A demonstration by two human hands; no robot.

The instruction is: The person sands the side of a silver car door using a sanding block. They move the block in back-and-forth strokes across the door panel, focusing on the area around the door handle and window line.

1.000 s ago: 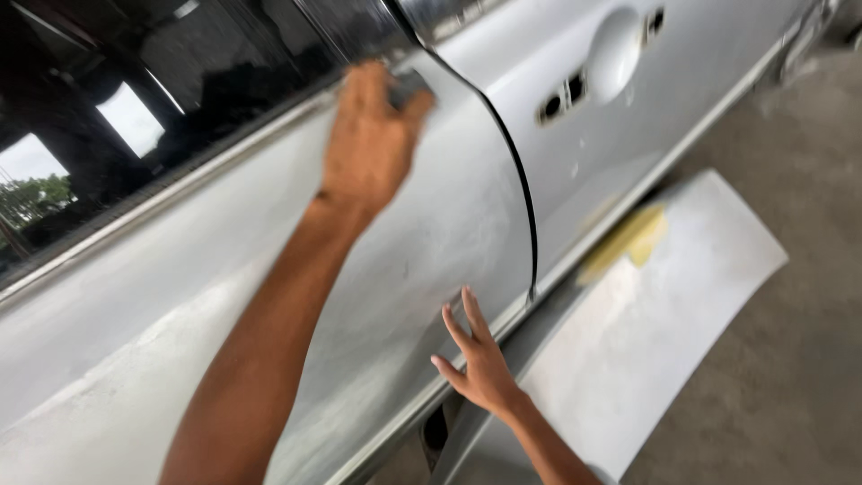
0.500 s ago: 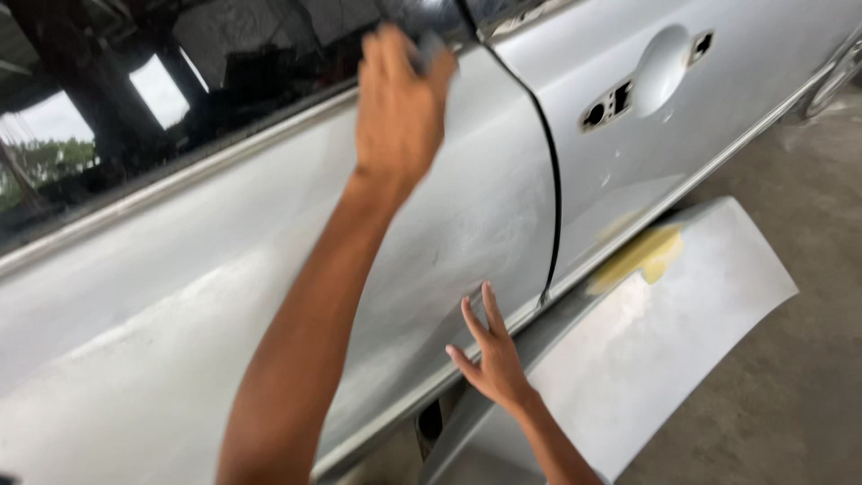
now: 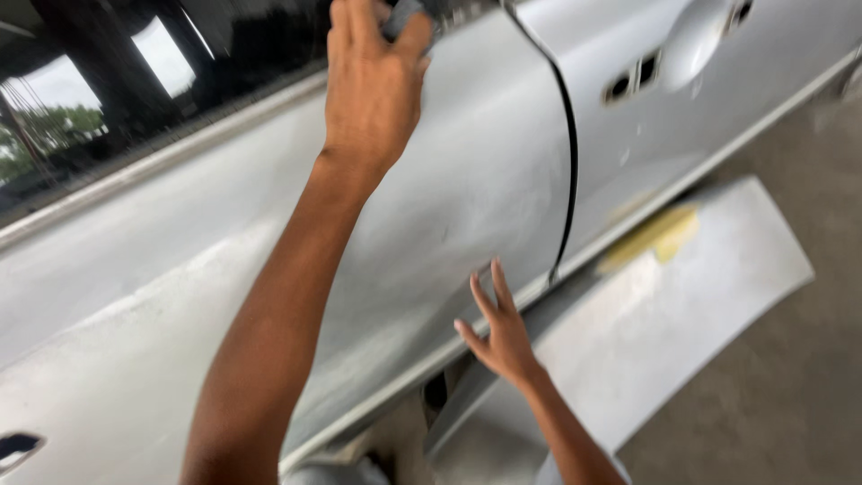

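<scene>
The person's left hand is raised high against the silver metal car door, just under the dark window glass, its fingers curled down over a small dark grey pad that it presses to the panel; only a corner of that pad shows past the thumb, right at the top edge of the view, so what it is made of I cannot tell. The right hand is lower, near the door's bottom edge, open with fingers spread and their tips laid flat on the dull, scuffed paint, holding nothing. A black gap runs down between this door and the next one, whose silver handle recess sits off to the upper right. On the grey concrete floor beneath lies a loose pale grey body panel, with a patch of yellow near its upper edge, just beside the sill.
</scene>
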